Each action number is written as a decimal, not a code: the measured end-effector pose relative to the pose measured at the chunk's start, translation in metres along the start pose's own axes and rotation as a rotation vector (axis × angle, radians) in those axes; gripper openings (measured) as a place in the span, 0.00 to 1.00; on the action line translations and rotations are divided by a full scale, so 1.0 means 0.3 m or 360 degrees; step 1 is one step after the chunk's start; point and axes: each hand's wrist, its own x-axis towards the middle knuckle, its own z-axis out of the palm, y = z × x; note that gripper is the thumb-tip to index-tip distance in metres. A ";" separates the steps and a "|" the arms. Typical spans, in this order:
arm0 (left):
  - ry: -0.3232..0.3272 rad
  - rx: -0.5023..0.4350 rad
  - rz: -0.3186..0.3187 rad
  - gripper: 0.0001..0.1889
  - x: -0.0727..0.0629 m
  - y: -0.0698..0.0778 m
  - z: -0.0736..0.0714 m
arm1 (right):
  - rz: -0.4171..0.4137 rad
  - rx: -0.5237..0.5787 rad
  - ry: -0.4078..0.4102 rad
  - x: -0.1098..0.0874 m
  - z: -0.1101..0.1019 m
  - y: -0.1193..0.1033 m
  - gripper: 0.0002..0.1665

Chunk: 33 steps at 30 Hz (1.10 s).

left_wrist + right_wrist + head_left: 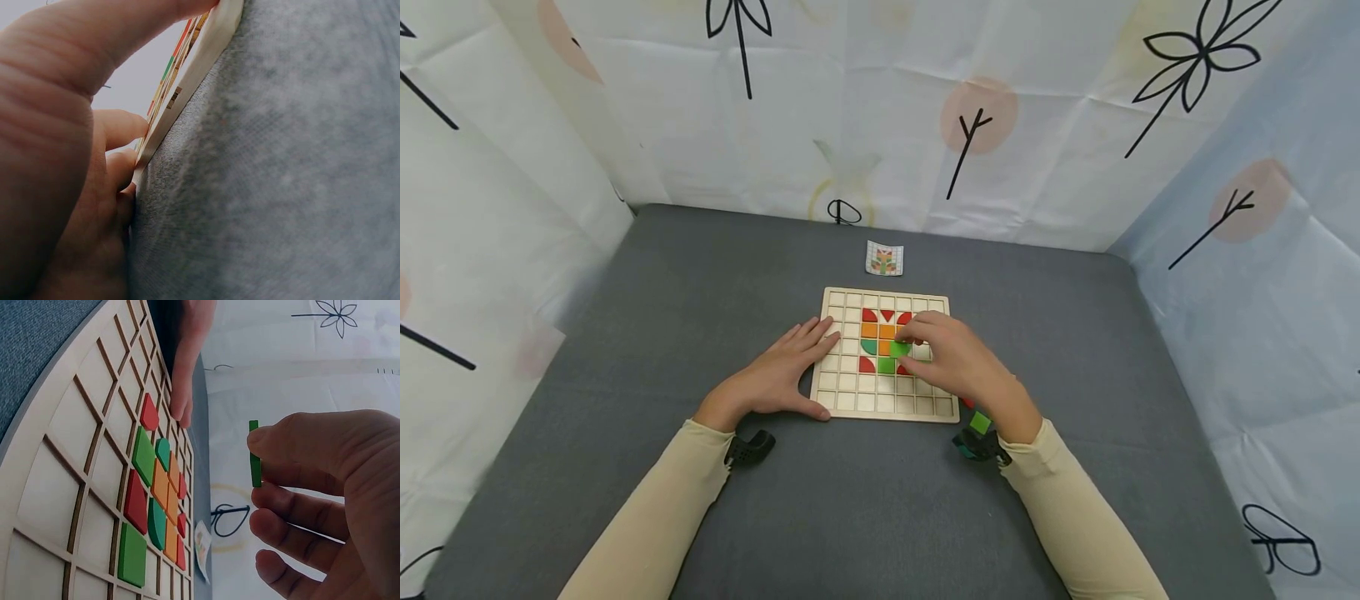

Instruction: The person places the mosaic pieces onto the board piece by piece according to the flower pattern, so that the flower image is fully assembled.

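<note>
My right hand (951,354) is over the right half of a wooden grid board (842,404). Between thumb and fingertips it pinches a green square tile (255,456), seen edge-on and raised above the board in the right wrist view. Red, orange and green tiles fill a block of cells in the board's middle, among them an orange square (868,331) and a red quarter-round tile (867,364). My left hand (782,367) rests at the board's left side, fingers extended over the edge and thumb at the near corner. The left wrist view shows the board's side edge (194,81) against those fingers.
Beyond the board lies a small pattern card (884,258) on the grey table (865,492). A loose green tile (981,422) and a partly hidden red tile (967,402) lie by the right wrist. Printed white cloth (880,108) hangs around the table.
</note>
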 end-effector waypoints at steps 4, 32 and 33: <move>-0.0008 0.0002 -0.0011 0.68 0.001 0.003 -0.002 | -0.0009 0.0018 -0.0014 0.014 0.009 -0.010 0.12; 0.0007 -0.0027 0.0011 0.67 -0.003 -0.004 0.002 | -0.0066 -0.0017 -0.0102 0.117 0.101 -0.059 0.12; 0.0001 -0.0023 0.0008 0.67 -0.005 -0.004 0.002 | -0.0066 -0.0013 -0.0110 0.120 0.106 -0.059 0.12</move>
